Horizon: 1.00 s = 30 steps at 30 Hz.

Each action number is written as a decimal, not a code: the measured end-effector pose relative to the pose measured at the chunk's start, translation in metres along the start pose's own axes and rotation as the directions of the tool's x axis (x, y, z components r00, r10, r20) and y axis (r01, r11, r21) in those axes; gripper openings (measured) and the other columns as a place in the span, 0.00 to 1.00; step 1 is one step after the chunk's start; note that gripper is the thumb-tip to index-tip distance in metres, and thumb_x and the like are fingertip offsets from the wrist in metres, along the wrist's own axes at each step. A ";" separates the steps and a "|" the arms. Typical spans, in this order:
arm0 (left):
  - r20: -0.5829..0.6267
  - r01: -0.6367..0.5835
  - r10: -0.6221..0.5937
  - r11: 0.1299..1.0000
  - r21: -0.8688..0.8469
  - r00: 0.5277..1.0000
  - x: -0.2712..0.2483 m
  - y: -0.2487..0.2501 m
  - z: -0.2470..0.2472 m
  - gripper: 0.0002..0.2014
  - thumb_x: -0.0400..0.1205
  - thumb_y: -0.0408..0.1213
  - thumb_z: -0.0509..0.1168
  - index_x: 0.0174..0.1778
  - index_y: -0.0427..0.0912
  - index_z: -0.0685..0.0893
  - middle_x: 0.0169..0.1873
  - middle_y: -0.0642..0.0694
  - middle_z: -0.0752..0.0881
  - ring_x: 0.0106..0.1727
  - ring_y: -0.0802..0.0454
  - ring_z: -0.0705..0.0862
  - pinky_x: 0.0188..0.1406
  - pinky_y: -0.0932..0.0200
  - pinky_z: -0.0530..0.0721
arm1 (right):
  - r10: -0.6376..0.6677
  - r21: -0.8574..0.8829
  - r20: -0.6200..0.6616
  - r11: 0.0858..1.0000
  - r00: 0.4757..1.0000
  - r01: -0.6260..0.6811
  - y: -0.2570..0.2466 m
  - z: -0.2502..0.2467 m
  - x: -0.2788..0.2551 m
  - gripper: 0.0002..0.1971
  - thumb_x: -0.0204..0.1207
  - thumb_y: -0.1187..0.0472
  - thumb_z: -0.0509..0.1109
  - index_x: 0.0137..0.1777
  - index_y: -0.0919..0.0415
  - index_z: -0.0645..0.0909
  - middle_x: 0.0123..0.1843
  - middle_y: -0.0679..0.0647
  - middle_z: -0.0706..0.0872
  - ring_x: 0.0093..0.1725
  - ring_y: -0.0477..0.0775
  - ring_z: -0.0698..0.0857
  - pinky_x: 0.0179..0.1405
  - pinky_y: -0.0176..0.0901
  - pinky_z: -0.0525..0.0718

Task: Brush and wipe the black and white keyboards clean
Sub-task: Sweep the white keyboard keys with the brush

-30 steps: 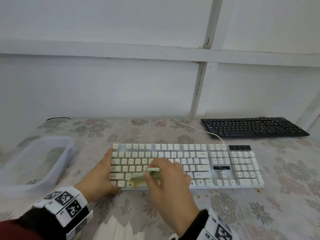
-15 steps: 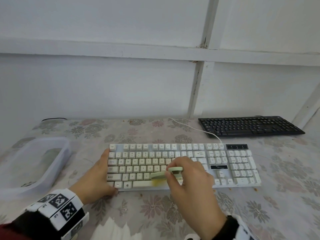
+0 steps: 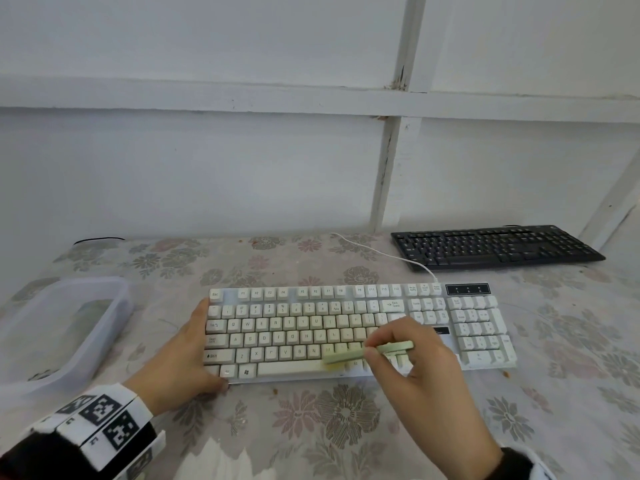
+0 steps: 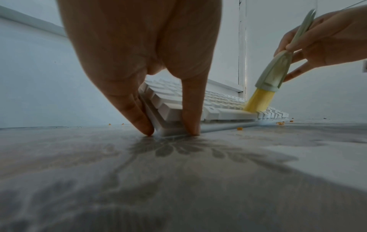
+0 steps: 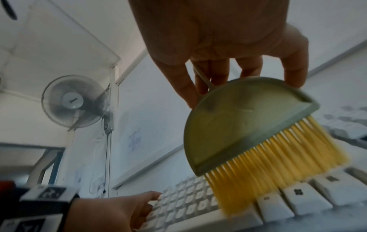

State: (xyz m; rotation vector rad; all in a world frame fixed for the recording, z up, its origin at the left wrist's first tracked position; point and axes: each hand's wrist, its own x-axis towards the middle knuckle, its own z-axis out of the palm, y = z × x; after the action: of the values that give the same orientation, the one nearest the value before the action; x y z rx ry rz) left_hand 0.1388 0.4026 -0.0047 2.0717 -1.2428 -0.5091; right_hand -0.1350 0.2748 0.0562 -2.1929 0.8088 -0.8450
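Note:
The white keyboard lies across the middle of the flowered tablecloth. My left hand braces its left end, thumb at the front corner and straight fingers along the side edge. My right hand pinches a small pale-green brush with yellow bristles. The bristles press on the bottom row at the right end of the space bar. The black keyboard sits untouched at the back right against the wall.
A clear plastic tub stands at the left. The white keyboard's cable curves toward the wall. Orange crumbs lie along the keyboard's front edge. Folded white material shows at the near edge. A wall fan hangs overhead.
My right hand has swept the brush rightward along the bottom rows, from the left keys to the right end of the space bar. The left hand has stayed at the left end.

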 end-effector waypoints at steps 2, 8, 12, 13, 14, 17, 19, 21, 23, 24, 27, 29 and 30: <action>0.003 0.002 -0.002 1.000 0.001 1.000 -0.001 0.002 0.000 0.55 0.60 0.35 0.79 0.76 0.62 0.51 0.62 0.65 0.73 0.59 0.65 0.79 0.46 0.73 0.81 | 0.042 0.069 -0.001 0.997 0.999 -0.042 0.005 -0.008 0.001 0.12 0.74 0.63 0.72 0.38 0.43 0.80 0.49 0.38 0.83 0.44 0.36 0.79 0.45 0.27 0.74; -0.004 -0.004 0.004 1.000 -0.014 1.000 -0.001 0.004 0.000 0.53 0.60 0.33 0.78 0.70 0.71 0.53 0.60 0.64 0.77 0.56 0.66 0.82 0.46 0.68 0.84 | 0.168 0.037 -0.125 0.986 0.978 -0.164 0.033 -0.033 0.003 0.12 0.73 0.62 0.72 0.42 0.40 0.79 0.49 0.31 0.83 0.35 0.42 0.75 0.35 0.22 0.74; 0.000 0.004 -0.004 1.000 -0.020 1.000 -0.001 0.003 0.000 0.52 0.60 0.34 0.78 0.68 0.73 0.54 0.60 0.64 0.77 0.56 0.66 0.82 0.50 0.62 0.86 | 0.146 0.150 -0.075 0.980 0.986 -0.134 0.024 -0.035 -0.001 0.12 0.72 0.62 0.72 0.42 0.40 0.80 0.46 0.36 0.85 0.38 0.42 0.79 0.34 0.24 0.74; 0.001 0.014 -0.014 1.000 -0.013 1.000 -0.001 0.003 0.000 0.52 0.59 0.35 0.79 0.70 0.70 0.54 0.60 0.63 0.77 0.56 0.64 0.82 0.52 0.60 0.86 | 0.136 0.171 -0.046 0.977 0.990 -0.126 0.022 -0.033 -0.001 0.11 0.73 0.62 0.72 0.42 0.41 0.80 0.46 0.38 0.85 0.39 0.42 0.79 0.34 0.25 0.74; 0.002 0.019 -0.019 1.000 -0.009 1.000 -0.001 0.003 -0.001 0.53 0.59 0.35 0.79 0.72 0.68 0.54 0.61 0.63 0.77 0.57 0.63 0.82 0.53 0.58 0.86 | 0.128 0.175 -0.026 0.977 0.991 -0.122 0.023 -0.031 -0.001 0.11 0.73 0.62 0.72 0.43 0.41 0.80 0.47 0.39 0.85 0.38 0.41 0.79 0.34 0.26 0.74; 0.004 0.016 -0.016 1.000 -0.005 1.000 -0.002 0.004 -0.001 0.53 0.59 0.34 0.78 0.69 0.72 0.52 0.60 0.62 0.78 0.55 0.62 0.83 0.51 0.57 0.86 | 0.157 0.140 -0.047 0.979 0.986 -0.149 0.035 -0.034 0.000 0.12 0.74 0.62 0.72 0.43 0.39 0.80 0.48 0.37 0.84 0.34 0.39 0.75 0.33 0.29 0.73; 0.002 0.017 -0.017 1.000 0.001 1.000 -0.001 0.004 -0.001 0.53 0.59 0.34 0.78 0.67 0.76 0.51 0.59 0.61 0.78 0.54 0.61 0.84 0.49 0.58 0.87 | 0.170 0.067 -0.097 0.984 0.981 -0.164 0.041 -0.041 0.000 0.12 0.74 0.63 0.72 0.41 0.42 0.80 0.49 0.33 0.82 0.39 0.41 0.77 0.36 0.24 0.74; 0.002 0.021 -0.021 1.000 0.002 1.000 -0.001 0.005 -0.001 0.53 0.59 0.34 0.78 0.66 0.76 0.51 0.59 0.61 0.78 0.55 0.62 0.84 0.50 0.58 0.86 | 0.139 -0.014 -0.129 0.990 0.982 -0.142 0.039 -0.048 0.001 0.15 0.73 0.66 0.72 0.33 0.45 0.80 0.51 0.30 0.80 0.47 0.45 0.79 0.40 0.20 0.72; 0.001 0.029 -0.029 1.000 0.013 1.000 -0.001 0.005 -0.001 0.53 0.59 0.34 0.78 0.67 0.75 0.51 0.60 0.61 0.78 0.55 0.61 0.83 0.50 0.58 0.86 | 0.112 0.009 -0.127 0.994 0.986 -0.112 0.034 -0.050 0.000 0.15 0.72 0.68 0.72 0.32 0.46 0.81 0.49 0.32 0.82 0.48 0.46 0.79 0.38 0.21 0.73; -0.001 0.031 -0.031 0.999 0.014 1.000 -0.001 0.006 -0.001 0.53 0.59 0.34 0.78 0.66 0.76 0.52 0.60 0.60 0.78 0.54 0.61 0.83 0.50 0.58 0.86 | 0.107 0.054 -0.107 0.993 0.989 -0.102 0.032 -0.049 0.000 0.12 0.72 0.67 0.72 0.34 0.47 0.82 0.48 0.34 0.83 0.48 0.45 0.80 0.37 0.21 0.73; 0.001 0.019 -0.019 1.000 -0.005 1.000 -0.002 0.009 -0.001 0.52 0.60 0.30 0.78 0.63 0.78 0.54 0.58 0.61 0.79 0.53 0.62 0.84 0.44 0.63 0.85 | 0.100 0.127 -0.059 0.988 0.993 -0.091 0.034 -0.046 0.000 0.14 0.73 0.65 0.72 0.42 0.40 0.80 0.46 0.36 0.84 0.47 0.39 0.80 0.37 0.20 0.73; 0.003 0.015 -0.015 1.000 -0.003 1.000 -0.003 0.011 -0.001 0.51 0.60 0.29 0.78 0.63 0.77 0.54 0.58 0.62 0.79 0.53 0.63 0.84 0.42 0.65 0.85 | 0.111 0.089 -0.090 0.991 0.990 -0.103 0.042 -0.048 0.000 0.16 0.74 0.65 0.72 0.43 0.38 0.79 0.47 0.34 0.83 0.47 0.41 0.80 0.38 0.21 0.73; 0.003 0.017 -0.017 1.000 -0.003 1.000 -0.003 0.011 -0.002 0.51 0.60 0.29 0.78 0.63 0.77 0.55 0.57 0.61 0.79 0.52 0.63 0.84 0.42 0.65 0.85 | 0.112 0.053 -0.116 0.993 0.987 -0.106 0.046 -0.051 0.001 0.17 0.73 0.65 0.72 0.44 0.37 0.78 0.48 0.33 0.83 0.48 0.42 0.81 0.39 0.21 0.73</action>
State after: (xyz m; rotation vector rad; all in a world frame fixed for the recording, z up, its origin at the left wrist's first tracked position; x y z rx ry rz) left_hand 0.1317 0.4020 0.0042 2.0812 -1.2265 -0.5212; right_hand -0.1859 0.2293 0.0525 -2.0528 0.9481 -0.9375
